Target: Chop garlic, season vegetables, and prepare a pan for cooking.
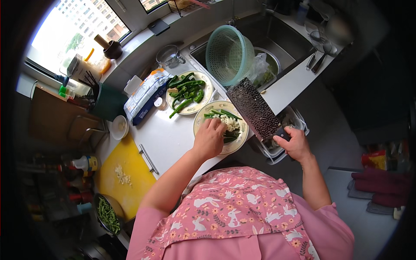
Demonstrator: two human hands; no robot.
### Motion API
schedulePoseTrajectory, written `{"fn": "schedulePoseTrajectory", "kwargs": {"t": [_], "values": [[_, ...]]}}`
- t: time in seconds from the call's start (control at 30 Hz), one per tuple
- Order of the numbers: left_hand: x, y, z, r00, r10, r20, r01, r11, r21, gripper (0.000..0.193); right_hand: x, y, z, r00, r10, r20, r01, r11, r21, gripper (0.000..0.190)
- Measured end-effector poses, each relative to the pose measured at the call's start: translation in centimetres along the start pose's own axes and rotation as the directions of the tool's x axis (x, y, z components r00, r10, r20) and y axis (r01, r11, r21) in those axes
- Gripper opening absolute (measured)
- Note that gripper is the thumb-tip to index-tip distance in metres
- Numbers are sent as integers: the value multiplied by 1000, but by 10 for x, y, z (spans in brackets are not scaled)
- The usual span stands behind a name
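Note:
My right hand (294,143) grips the dark handle of a cleaver (253,107), whose broad, textured blade is raised beside a patterned plate (199,120). On that plate lie chopped garlic (231,124) and cut green vegetable pieces (230,113). The fingers of my left hand (211,135) rest at the edge of the garlic; whether they pinch any is hidden. Behind is a second plate (208,81) with green peppers (187,92). More chopped garlic (123,175) lies on a yellow cutting board (130,156) to the left.
A green plastic colander (224,55) stands at the sink (286,35). Left of the plates are a wipes packet (143,97) and a small white bowl (119,127). A pot of cut green beans (108,216) stands at lower left. A lined bin (276,149) is below the counter edge.

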State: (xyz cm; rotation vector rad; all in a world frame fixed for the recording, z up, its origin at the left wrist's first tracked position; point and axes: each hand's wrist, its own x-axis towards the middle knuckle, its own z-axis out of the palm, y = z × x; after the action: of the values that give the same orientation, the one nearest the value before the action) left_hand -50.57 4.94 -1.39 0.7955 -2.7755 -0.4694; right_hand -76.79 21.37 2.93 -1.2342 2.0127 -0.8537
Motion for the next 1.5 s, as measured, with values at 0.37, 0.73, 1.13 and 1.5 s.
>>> {"fn": "schedulePoseTrajectory", "kwargs": {"t": [0.37,0.73,1.13,1.5], "values": [[-28,3,16,958,219,-183,-186,966,180,44,0,4,-4,998,-43,53,52,984,-171,36],[-13,-20,14,951,-166,-260,136,982,-131,37,-18,6,-38,946,85,313,2,963,-268,35],[-9,-33,13,866,-413,-283,328,895,-303,24,25,0,-5,964,-101,245,174,939,-296,37],[-14,-24,6,789,-608,-92,436,658,-614,16,31,-10,-25,910,-228,347,357,857,-372,36]]}}
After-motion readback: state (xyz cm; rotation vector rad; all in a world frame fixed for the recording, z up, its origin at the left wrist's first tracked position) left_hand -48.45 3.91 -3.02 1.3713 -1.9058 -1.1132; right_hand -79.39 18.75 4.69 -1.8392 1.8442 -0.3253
